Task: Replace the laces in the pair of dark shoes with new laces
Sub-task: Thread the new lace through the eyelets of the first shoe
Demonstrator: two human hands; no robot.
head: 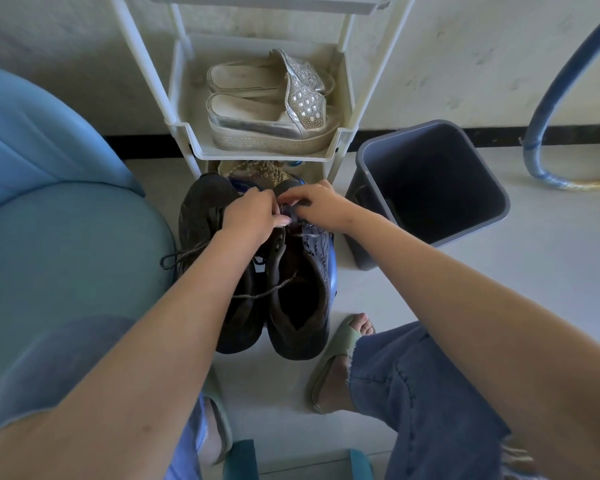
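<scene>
Both hands met at one spot. The left hand (253, 212) and the right hand (321, 205) had their fingers curled, tips almost touching, and pinched the lace (310, 233) of the right shoe (302, 306) at its front eyelets, near the toe. How the lace ran under the fingertips was hidden.

At far left stood a blue sofa (56, 230), its rounded seat edge just beside the left shoe (201, 216). That shoe pointed its toe away, toward the rack. Its grey left lace (184, 253) hung over its outer side in a loose loop, and the left forearm crossed above it. The right shoe stood touching it, side by side, toe the same way, mouth open toward the camera. A loose grey end of lace trailed from it across to the left shoe. A blue edge showed along its right side.

Behind the shoes a white rack (345, 140) stood by the wall, with a pair of silver sandals (271, 109) on its shelf. Near the right shoe, on the floor (413, 289), a grey bin (492, 216) stood upright, dark inside. At far right a blue hose (548, 109) curved down to the floor. Closest to the camera, a foot in a pale green slide (340, 358) rested just beside the right shoe's heel.
</scene>
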